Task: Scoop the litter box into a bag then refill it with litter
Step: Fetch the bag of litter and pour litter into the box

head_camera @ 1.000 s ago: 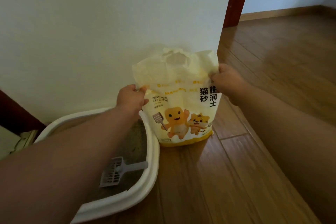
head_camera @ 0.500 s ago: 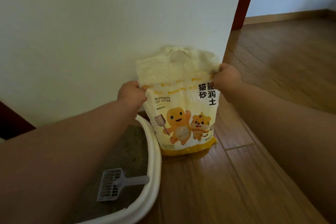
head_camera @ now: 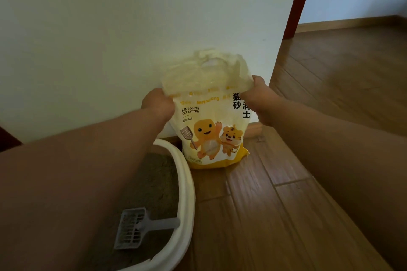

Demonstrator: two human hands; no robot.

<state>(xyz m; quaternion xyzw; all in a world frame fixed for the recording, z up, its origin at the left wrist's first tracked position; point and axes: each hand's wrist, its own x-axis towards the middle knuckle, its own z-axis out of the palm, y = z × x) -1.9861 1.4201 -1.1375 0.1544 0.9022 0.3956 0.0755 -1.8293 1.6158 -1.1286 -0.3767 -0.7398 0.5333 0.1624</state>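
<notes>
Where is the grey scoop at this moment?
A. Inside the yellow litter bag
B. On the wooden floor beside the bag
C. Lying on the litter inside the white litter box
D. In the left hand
C: the grey scoop lies on the litter inside the white litter box, while the left hand and the right hand both grip the top of the litter bag.
</notes>
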